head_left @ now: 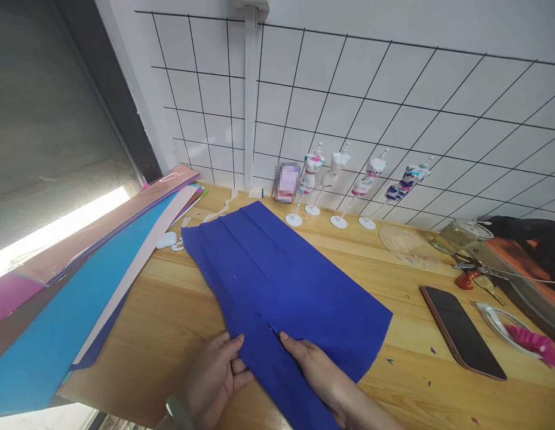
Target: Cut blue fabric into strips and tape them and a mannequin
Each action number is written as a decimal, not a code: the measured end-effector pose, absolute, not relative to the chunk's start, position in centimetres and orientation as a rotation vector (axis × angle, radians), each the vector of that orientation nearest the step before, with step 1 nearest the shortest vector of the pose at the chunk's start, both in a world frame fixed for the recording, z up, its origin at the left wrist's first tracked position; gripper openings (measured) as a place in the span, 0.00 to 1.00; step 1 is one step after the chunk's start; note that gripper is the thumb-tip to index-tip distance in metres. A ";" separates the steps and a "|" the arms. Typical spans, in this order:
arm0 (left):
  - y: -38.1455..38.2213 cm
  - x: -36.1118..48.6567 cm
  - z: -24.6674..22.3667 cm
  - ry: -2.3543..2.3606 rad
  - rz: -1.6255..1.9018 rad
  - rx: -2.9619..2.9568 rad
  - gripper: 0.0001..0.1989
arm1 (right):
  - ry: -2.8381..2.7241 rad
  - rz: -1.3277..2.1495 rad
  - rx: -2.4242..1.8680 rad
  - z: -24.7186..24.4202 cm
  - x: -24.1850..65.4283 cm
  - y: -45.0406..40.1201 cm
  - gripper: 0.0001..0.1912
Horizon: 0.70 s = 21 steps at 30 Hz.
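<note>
A large deep-blue sheet (295,269), paper or thin cloth, lies creased across the wooden table. Its left edge is pinched between the thumb and fingers of my left hand (217,367). My right hand (317,370) is closed on scissors (272,331) of which only a short dark blade tip shows; the handles are hidden under my hand and the sheet. From the blade a cut runs toward me, leaving a strip (286,376) on the left side of the sheet.
Coloured sheets (102,269) are stacked at the left. Several small dress forms (367,179) stand along the gridded wall. On the right lie a phone (463,331), a hoop with pink cloth (528,343), a red-handled tool (468,279) and a clear jar (460,236).
</note>
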<state>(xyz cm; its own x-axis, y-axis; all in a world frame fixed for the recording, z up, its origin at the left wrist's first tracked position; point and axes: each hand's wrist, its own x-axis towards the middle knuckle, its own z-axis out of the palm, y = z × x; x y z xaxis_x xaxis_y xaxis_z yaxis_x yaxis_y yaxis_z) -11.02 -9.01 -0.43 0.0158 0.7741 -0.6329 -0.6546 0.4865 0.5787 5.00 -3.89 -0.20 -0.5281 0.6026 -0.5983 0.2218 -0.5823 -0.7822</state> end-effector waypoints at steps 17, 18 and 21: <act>-9.8 -11.0 -0.9 1.058 1.147 0.098 0.18 | -1.335 2.169 -1.330 -1.2 4.1 -2.7 0.25; -9.8 -11.0 -0.9 1.060 1.143 0.099 0.18 | -1.383 2.134 -1.377 -1.6 4.0 -2.6 0.26; -9.7 -11.1 -0.9 1.061 1.133 0.108 0.18 | -1.401 2.106 -1.523 -2.1 3.8 -2.5 0.27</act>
